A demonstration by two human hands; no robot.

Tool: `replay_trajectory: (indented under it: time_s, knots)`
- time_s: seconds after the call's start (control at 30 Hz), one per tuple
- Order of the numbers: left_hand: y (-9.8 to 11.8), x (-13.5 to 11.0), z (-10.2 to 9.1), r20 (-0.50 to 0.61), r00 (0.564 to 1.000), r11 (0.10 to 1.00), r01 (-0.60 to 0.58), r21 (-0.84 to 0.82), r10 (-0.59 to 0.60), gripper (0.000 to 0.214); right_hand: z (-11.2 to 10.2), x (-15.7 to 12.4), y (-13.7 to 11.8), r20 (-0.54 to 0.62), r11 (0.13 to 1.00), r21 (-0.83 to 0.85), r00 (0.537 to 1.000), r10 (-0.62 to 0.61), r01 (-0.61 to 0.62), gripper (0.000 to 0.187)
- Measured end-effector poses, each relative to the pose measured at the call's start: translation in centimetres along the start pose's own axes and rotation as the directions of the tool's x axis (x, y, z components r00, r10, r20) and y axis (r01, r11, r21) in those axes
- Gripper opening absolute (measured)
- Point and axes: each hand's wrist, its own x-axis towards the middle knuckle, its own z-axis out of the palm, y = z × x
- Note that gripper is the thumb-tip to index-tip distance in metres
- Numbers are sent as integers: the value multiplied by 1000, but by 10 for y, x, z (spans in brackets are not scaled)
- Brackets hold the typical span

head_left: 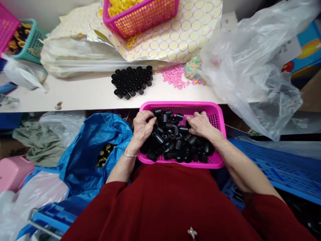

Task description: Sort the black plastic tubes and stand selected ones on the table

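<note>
A pink plastic basket (218,113) rests on my lap against the table edge, full of loose small black cylinders (173,140). My left hand (142,126) is inside it at the left, fingers curled down into the cylinders. At the basket's right, my right hand (199,124) is curled over the pile as well. What each hand's fingers hold is hidden among the pieces. On the table above, several black cylinders (132,81) stand upright in a tight cluster.
Pink beads (174,76) lie scattered on the table beside a clear plastic bag (250,67). A pink basket of yellow parts (142,15) sits on a circle-patterned sheet (180,36). A blue bag (92,150) with yellow-black pieces is at my left, blue crates (281,164) at my right.
</note>
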Motion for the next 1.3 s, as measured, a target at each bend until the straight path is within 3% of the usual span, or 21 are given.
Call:
replay_trajectory:
  time_s: [0.07, 0.13, 0.37, 0.57, 0.63, 0.73, 0.8, 0.83, 0.9, 0.97, 1.03, 1.13, 1.3]
  knots:
    - [3, -2, 2, 168, 985, 999, -35, 28, 29, 1, -3, -5, 1, 8, 998, 58, 1000, 23, -23, 30]
    - [4, -5, 4, 250, 967, 995, -67, 67, 48, 0, -3, -11, 0, 39, 996, 72, 998, 45, -47, 31]
    - [10, -9, 12, 327, 936, 975, -180, 128, 130, 2, 2, -20, -6, 99, 999, -33, 994, 44, -40, 32]
    - [16, -9, 14, 396, 911, 972, -184, 146, 113, 4, 1, -28, -5, 92, 997, -43, 993, 74, -70, 36]
    - [20, -10, 14, 422, 900, 973, -186, 134, 113, 4, 5, -33, 3, 30, 998, 52, 999, 41, -43, 34]
    - [30, -12, 16, 473, 871, 977, -198, 82, 137, 4, 17, -46, 17, -258, 934, 353, 965, 51, 45, 32]
    - [40, -11, 19, 527, 834, 978, -209, 22, 166, 4, 24, -57, 18, -464, 780, 608, 863, 200, 146, 32]
    - [45, -9, 22, 563, 806, 977, -214, -10, 182, 4, 28, -62, 16, -514, 653, 727, 799, 312, 213, 34]
    - [56, -3, 28, 650, 729, 971, -231, -60, 214, 6, 32, -71, 7, -462, 305, 886, 711, 529, 348, 40]
    - [66, 4, 35, 738, 633, 960, -271, -72, 234, 8, 35, -78, -3, -292, -69, 902, 722, 627, 426, 45]
    - [74, 13, 44, 800, 549, 939, -340, -51, 242, 9, 36, -84, -12, -168, -325, 831, 761, 627, 451, 45]
    - [83, 25, 59, 853, 476, 906, -424, 9, 215, 11, 40, -89, -17, -125, -461, 747, 783, 609, 478, 42]
    - [96, 38, 79, 900, 420, 864, -491, 117, 117, 22, 50, -98, -12, -119, -474, 731, 776, 620, 491, 34]
